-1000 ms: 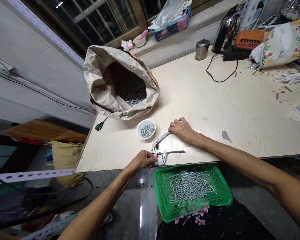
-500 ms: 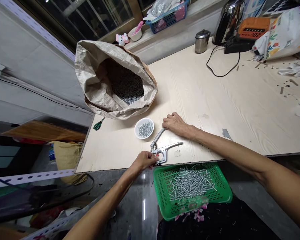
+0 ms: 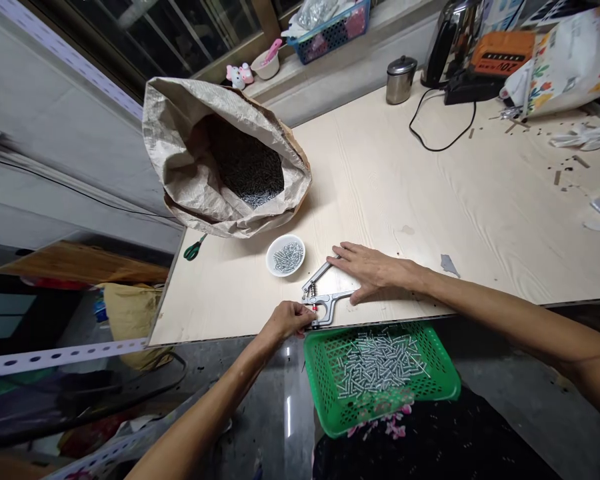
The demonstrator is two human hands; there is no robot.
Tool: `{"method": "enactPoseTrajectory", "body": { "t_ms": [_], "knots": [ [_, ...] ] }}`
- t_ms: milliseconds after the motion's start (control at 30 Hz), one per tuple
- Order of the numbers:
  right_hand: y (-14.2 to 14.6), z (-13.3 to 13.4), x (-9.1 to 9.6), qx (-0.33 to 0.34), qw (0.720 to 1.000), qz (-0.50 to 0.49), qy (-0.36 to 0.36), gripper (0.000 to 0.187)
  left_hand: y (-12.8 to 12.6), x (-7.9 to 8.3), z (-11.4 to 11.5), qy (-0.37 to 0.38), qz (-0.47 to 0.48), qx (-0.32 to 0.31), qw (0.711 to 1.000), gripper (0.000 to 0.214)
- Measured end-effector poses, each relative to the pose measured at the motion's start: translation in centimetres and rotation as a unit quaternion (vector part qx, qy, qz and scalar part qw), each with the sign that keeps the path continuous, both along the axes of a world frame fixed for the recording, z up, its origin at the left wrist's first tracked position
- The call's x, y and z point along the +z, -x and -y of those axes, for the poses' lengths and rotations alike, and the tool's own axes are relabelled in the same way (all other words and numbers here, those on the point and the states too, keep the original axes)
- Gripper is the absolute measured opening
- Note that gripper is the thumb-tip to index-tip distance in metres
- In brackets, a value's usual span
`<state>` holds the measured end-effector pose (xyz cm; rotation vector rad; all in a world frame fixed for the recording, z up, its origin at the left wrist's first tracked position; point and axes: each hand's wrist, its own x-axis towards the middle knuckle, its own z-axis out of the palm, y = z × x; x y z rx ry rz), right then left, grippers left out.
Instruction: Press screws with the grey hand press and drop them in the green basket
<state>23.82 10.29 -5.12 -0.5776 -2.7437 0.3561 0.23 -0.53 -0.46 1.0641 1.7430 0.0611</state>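
Observation:
A pair of silver snap-fastener pliers (image 3: 329, 305) lies at the table's front edge, its handles apart and a coil spring and a red part near the jaws. My right hand (image 3: 367, 267) spans both handles, fingers on the upper one and thumb at the end of the lower one. At the jaws, my left hand (image 3: 289, 319) is closed in a pinch; what is between the fingertips is too small to make out. Just behind the pliers stands a white bowl (image 3: 269, 261) of small silver metal pieces. Below the edge, a green basket (image 3: 317, 400) holds many short silver ribbed rods.
A large open sack (image 3: 180, 180) with dark and silver small metal pieces stands behind the bowl. Green-handled scissors (image 3: 193, 251) lie at left. Farther back are a metal canister (image 3: 401, 80), a black cable (image 3: 440, 149), an orange case (image 3: 503, 53) and a flowered bag (image 3: 570, 67).
My right hand has come down and spread, its thumb now reaching the lower handle as well as the upper one. The left hand stays at the jaws. The view has shifted slightly.

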Motion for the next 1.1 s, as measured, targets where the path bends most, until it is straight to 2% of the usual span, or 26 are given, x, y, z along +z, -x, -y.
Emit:
{"method": "enactPoseTrajectory", "body": {
  "t_ms": [167,300,433,633,767,867,1100],
  "knots": [
    [0.2,0.7,1.9,0.002,0.999,0.024,0.030,0.081,0.1,0.0,0.1,-0.009,0.006,-0.002,1.000,0.034],
    [-0.1,1.2,2.5,0.005,0.999,0.010,0.047,0.075,0.1,0.0,0.1,-0.005,0.000,-0.003,1.000,0.036],
    [-0.5,1.7,2.4,-0.009,0.998,-0.004,0.059,0.070,0.1,-0.1,0.1,-0.007,0.002,0.000,1.000,0.037],
    [-1.0,1.8,2.3,-0.008,0.997,-0.032,0.065,0.064,0.1,-0.2,0.5,-0.006,0.036,0.042,0.998,0.043],
    [-1.1,1.5,1.9,-0.052,0.995,-0.034,0.082,0.036,0.2,-0.1,0.7,-0.012,0.066,0.050,0.997,0.049],
    [-0.4,0.7,1.2,-0.088,0.994,0.002,0.061,0.021,0.2,0.1,0.7,-0.006,0.065,0.038,0.997,0.050],
    [2.1,-1.9,0.5,-0.100,0.994,0.041,0.013,0.024,0.0,0.4,0.1,0.018,0.063,0.016,0.998,0.046]
  ]
}}
